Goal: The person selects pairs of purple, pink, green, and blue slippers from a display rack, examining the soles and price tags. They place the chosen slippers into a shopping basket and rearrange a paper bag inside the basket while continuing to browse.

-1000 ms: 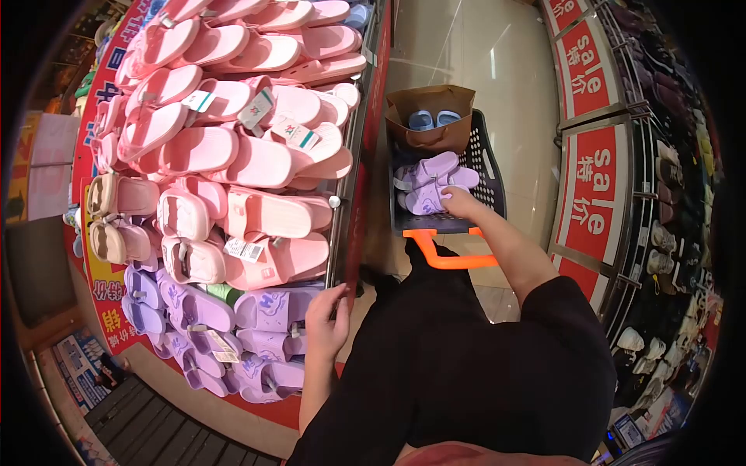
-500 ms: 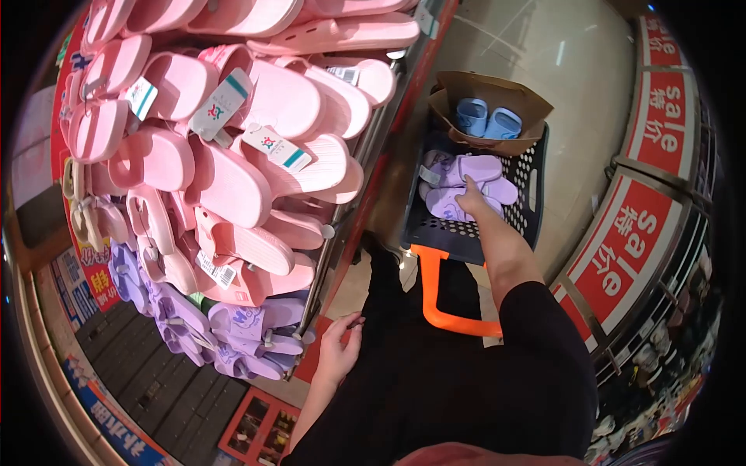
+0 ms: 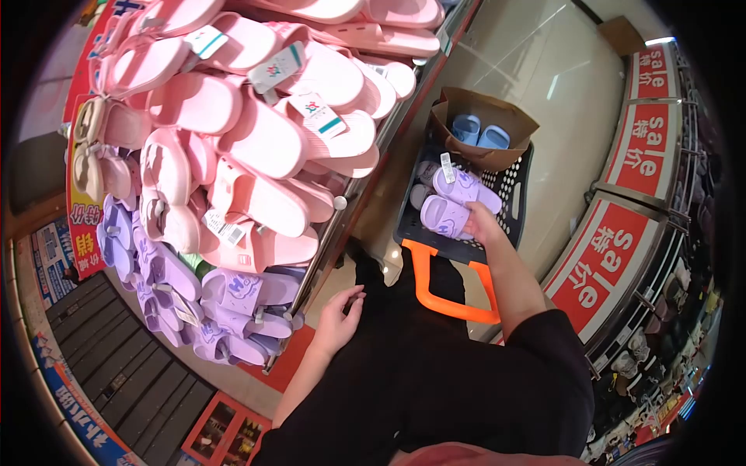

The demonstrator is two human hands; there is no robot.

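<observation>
Head view: right hand (image 3: 483, 227) grips a tagged pair of purple slippers (image 3: 454, 200) over the black basket (image 3: 519, 180), clamped together so I read it as one unit. Left hand (image 3: 339, 318) hangs loosely open, holding nothing, beside the display rack (image 3: 339, 203). Brown bag (image 3: 497, 123) of blue slippers (image 3: 479, 133) sits at the basket's far end.

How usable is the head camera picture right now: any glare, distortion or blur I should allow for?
Head view: strong fisheye bends the sale signs and blacks out the corners; ceiling lights glare on the floor; right hand on purple slippers reads sharp; far-right shelves are dim.
</observation>
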